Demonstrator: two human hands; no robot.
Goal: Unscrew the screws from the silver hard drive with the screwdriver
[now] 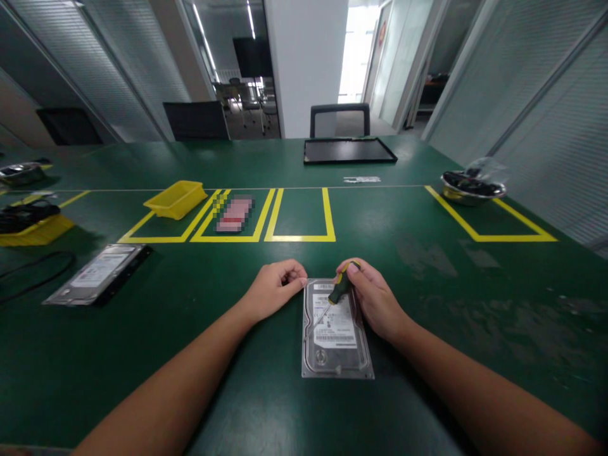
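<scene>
A silver hard drive [335,345] with a white label lies flat on the green table, in front of me. My right hand [375,297] is closed around a screwdriver [342,286] with a green and yellow handle. Its thin shaft slants down to the left across the label, and the tip is near the drive's left edge; whether it touches is unclear. That hand rests along the drive's upper right side. At the drive's upper left corner, my left hand [275,288] is closed, thumb and curled fingers gripping the corner.
Another hard drive [99,272] lies to the left, near a black cable [42,256]. Beyond are a yellow tray [175,199], a blurred pink item [235,214] and yellow tape outlines [300,239]. A metal bowl [472,189] stands right; a black-framed panel [350,151] lies at the back.
</scene>
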